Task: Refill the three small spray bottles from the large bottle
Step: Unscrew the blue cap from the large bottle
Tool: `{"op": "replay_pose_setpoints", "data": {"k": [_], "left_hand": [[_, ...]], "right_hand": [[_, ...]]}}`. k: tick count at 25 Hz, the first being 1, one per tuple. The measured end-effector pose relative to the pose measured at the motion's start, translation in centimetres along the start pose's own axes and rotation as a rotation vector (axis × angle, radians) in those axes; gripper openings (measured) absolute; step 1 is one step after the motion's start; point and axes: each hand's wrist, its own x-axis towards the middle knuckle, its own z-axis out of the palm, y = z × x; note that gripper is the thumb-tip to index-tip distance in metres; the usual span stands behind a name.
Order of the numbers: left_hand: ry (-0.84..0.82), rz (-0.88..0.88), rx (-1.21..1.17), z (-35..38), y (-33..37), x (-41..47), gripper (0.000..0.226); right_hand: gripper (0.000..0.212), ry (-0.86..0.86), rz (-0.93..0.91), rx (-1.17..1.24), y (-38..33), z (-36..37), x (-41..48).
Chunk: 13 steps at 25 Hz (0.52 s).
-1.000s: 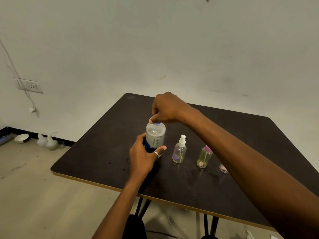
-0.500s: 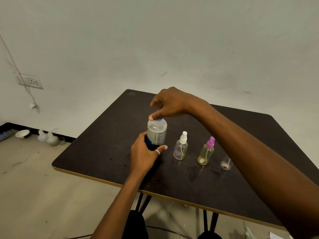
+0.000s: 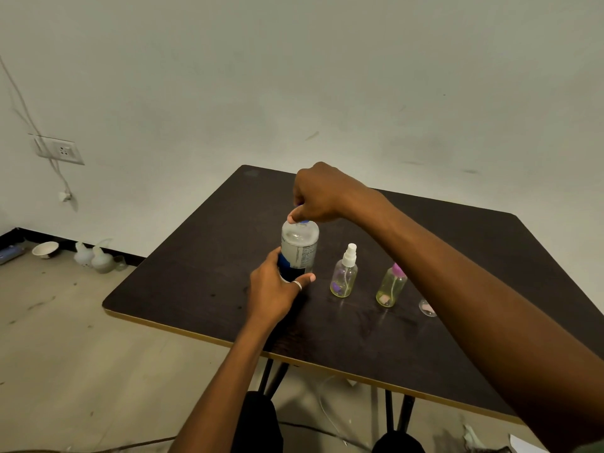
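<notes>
Surroundings on the dark table [image 3: 196, 282]: to the right of the large bottle [image 3: 299, 248], a white-sprayer bottle [image 3: 344, 276], then a pink-sprayer bottle [image 3: 390, 287], upright in a row and apart from one another. Right forearm [image 3: 457, 282] stretched diagonally over the right half of the tabletop, crossing in front of the row's right end.

Large bottle: upright on the table towards the left front, clear, label round the middle, blue cap [image 3: 304, 222] on. Left hand [image 3: 274, 289] wrapped round the lower body from the near side, thumb with a pale ring [image 3: 296, 284] laid across the front. Right hand [image 3: 322, 194] above, knuckles up, fingers curled down and pinching the cap.

Edges and room: bare tabletop left of and behind the large bottle, out to the rounded far-left corner; front edge close below the left wrist; only a small gap between the large bottle and the white-sprayer bottle. Beyond the table, a plain wall with a socket [image 3: 60, 150] and a hanging cable [image 3: 58, 178]; on the floor by the skirting, a white bowl [image 3: 45, 249] and two pale flasks [image 3: 98, 259].

Hidden or unclear: third small bottle [image 3: 426, 308] mostly behind the right forearm — only a clear lower part with something pink at the base in view, top concealed. Right fingertips tucked under the hand. Label print too small to read. Liquid level in the large bottle not clear.
</notes>
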Motion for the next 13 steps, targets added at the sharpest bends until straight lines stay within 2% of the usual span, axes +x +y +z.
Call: {"op": "replay_pose_setpoints", "data": {"k": [2, 7, 10, 13], "left_hand": [[0.007, 0.0, 0.005, 0.1, 0.0, 0.0, 0.083], [0.02, 0.002, 0.026, 0.2, -0.1, 0.0, 0.087], [0.016, -0.005, 0.028, 0.3, -0.1, 0.1, 0.087], [0.015, -0.01, 0.029, 0.3, -0.2, 0.2, 0.087]], "right_hand": [[0.021, -0.034, -0.07, 0.06, 0.6, -0.2, -0.3], [0.029, -0.059, -0.14, 0.137, 1.3, 0.0, -0.5], [0.044, -0.032, -0.074, 0.12, 1.2, 0.0, -0.2], [0.049, 0.073, 0.049, 0.029, 0.9, -0.1, 0.2]]}}
